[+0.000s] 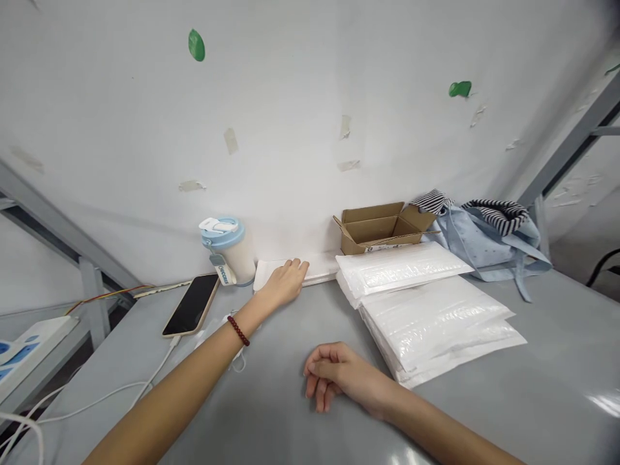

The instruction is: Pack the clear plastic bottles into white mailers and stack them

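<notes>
My left hand (283, 283) reaches forward, fingers stretched flat on a thin white stack (320, 266) lying against the wall. A dark red bead bracelet (238, 330) sits on that wrist. My right hand (334, 376) rests on the grey table (557, 361) with its fingers loosely curled and nothing in them. Just right of it lie two stacks of clear plastic bags with white contents, a nearer stack (440, 323) and a farther stack (400, 268).
An open cardboard box (380, 227) stands by the wall. A pale blue bag with striped cloth (489, 236) lies at the right. A blue-lidded cup (227, 248) and a phone (192, 303) with a white cable (97, 400) sit at the left.
</notes>
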A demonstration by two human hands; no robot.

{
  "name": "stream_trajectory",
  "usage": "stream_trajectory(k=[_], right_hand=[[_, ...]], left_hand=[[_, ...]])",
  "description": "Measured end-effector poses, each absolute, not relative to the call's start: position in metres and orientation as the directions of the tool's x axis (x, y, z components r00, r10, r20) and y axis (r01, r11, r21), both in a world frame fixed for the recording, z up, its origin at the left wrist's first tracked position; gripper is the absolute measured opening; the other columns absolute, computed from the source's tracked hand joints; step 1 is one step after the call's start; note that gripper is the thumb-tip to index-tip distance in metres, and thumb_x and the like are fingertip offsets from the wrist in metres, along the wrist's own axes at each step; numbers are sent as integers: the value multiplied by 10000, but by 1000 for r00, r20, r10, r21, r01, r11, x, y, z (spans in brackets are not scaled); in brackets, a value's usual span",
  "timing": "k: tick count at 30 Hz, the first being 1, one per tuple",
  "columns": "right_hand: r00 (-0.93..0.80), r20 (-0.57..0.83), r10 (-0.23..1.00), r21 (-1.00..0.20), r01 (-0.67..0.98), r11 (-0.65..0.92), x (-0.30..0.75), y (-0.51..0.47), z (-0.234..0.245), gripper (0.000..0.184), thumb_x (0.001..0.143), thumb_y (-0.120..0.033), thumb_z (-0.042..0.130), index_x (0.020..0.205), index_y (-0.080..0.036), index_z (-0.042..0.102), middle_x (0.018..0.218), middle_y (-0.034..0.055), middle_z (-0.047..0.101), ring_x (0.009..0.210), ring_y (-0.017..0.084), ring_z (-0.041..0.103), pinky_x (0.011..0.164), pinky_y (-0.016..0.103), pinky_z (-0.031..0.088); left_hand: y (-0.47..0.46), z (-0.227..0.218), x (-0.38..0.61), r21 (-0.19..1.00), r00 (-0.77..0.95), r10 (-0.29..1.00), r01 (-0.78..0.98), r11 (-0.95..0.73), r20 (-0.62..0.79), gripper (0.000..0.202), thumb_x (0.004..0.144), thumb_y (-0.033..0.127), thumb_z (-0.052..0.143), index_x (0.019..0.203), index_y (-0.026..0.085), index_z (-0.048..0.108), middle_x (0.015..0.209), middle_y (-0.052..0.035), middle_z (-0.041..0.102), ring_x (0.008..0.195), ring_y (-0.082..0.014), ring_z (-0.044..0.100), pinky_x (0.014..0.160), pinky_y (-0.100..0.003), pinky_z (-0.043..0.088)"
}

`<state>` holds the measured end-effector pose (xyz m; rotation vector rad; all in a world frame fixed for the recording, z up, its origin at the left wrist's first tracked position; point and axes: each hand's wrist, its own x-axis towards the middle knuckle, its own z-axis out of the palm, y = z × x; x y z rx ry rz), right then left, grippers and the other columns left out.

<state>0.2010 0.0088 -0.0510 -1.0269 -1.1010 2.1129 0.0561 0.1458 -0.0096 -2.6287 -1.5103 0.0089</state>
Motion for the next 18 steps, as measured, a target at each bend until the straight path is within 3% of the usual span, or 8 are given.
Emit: stream_trajectory(k=[7, 11, 16, 18], right_hand=[[-564, -386, 730, -843, -105, -528, 204, 10, -50, 283, 643, -389, 706, 710, -148, 575, 577, 0, 632, 449, 117, 590, 457, 238, 420], [-553, -392, 735, -837, -117, -534, 204, 11, -52, 351, 654, -454, 721, 725, -142, 575, 585, 10, 637, 447, 123, 593, 460, 245, 428], [-529, -375, 761, -830, -173, -530, 205, 13, -50, 518, 750, -654, 571, 759, -136, 574, 615, 39, 641, 480, 141, 608, 496, 269, 445], [-521, -352, 778, -824, -222, -521, 210, 15, -47, 546, 798, -666, 504, 780, -127, 590, 642, 56, 648, 525, 155, 628, 542, 286, 459]], left_hand=[[162, 4, 60, -49, 334, 931, 942, -331, 149, 313, 909, 324, 559, 1169, 149, 557, 1135, -82, 605, 950, -203, 620, 809, -410, 532], [162, 24, 54, 25, 269, 923, 958, -286, 276, 288, 936, 194, 431, 1184, 141, 567, 1010, -115, 676, 928, -245, 647, 805, -389, 509], [116, 34, 31, 103, 300, 842, 918, -382, 448, 391, 919, 168, 326, 1236, 188, 554, 1200, -74, 651, 1083, -211, 607, 920, -322, 474], [88, 24, 17, 129, 404, 729, 823, -553, 553, 364, 910, 181, 345, 1155, 183, 614, 1134, -77, 685, 1074, -196, 615, 950, -308, 470]])
